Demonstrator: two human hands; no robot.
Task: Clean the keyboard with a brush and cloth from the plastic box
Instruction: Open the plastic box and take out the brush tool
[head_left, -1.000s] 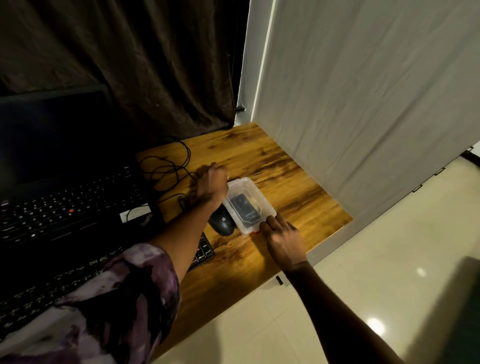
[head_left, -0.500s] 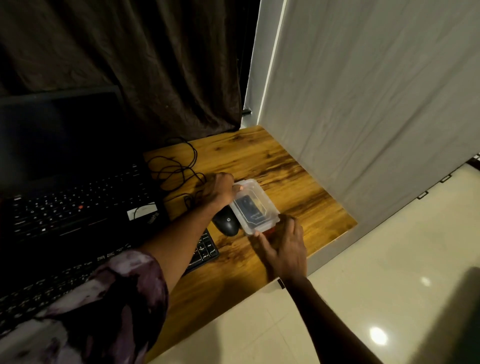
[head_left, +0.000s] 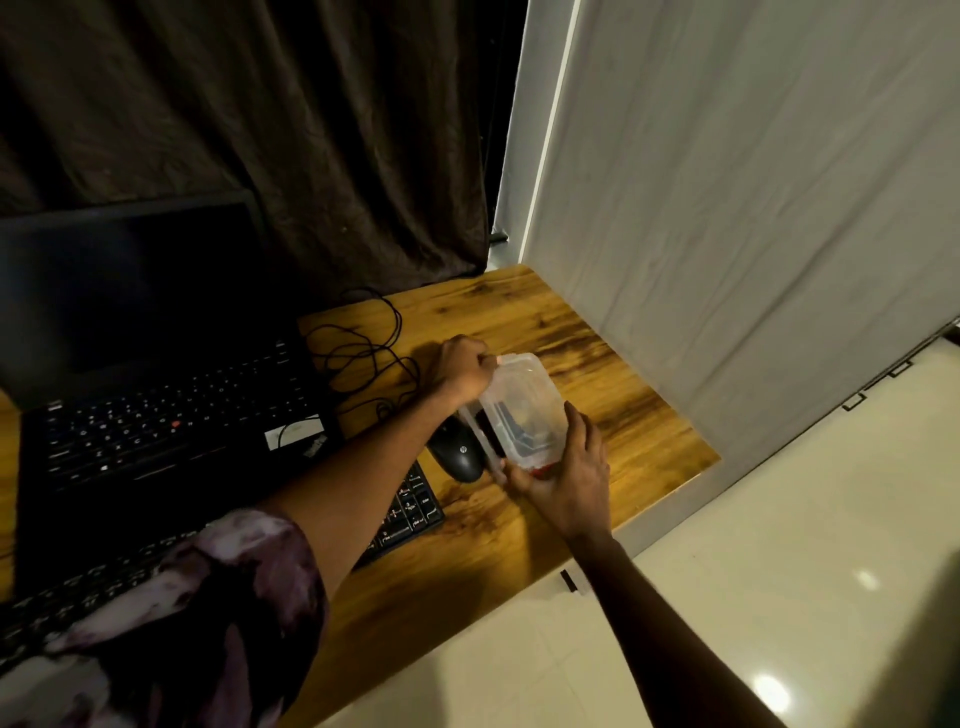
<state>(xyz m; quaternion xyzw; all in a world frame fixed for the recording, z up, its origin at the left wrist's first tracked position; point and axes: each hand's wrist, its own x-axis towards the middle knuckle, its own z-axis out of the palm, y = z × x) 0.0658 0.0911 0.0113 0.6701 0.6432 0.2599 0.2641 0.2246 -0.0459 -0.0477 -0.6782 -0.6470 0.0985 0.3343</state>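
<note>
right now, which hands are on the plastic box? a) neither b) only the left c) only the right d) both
d: the left hand grips the far end of the plastic box while the right hand holds its near end.

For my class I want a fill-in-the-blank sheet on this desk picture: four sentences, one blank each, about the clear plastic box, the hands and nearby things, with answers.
1. The clear rectangular plastic box is held by ____ hands.
2. The left hand grips its far end; the right hand holds its ____ end.
3. The black oval computer mouse lies on a brown ____ desk.
4. The black keyboard's corner shows beneath the ____ forearm.

Missing words: both; near; wooden; left.
</note>
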